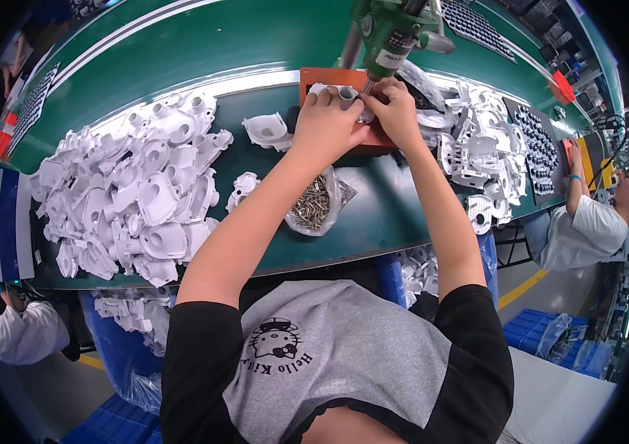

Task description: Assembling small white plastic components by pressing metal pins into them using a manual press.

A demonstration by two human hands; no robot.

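Some bench (396,196) lies bare toward its edge; left fingers (323,97) hold a white part (347,93), right fingers' (387,92) grip unclear.

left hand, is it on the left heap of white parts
No, the left hand is on a white part at the orange fixture.

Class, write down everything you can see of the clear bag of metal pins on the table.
The bag is thin, clear and wrinkled, and looks like plastic. It sits open on the green table, its mouth showing many small, shiny metal pins jumbled inside. The person's left forearm overlaps its left edge in view; whether they touch is unclear.
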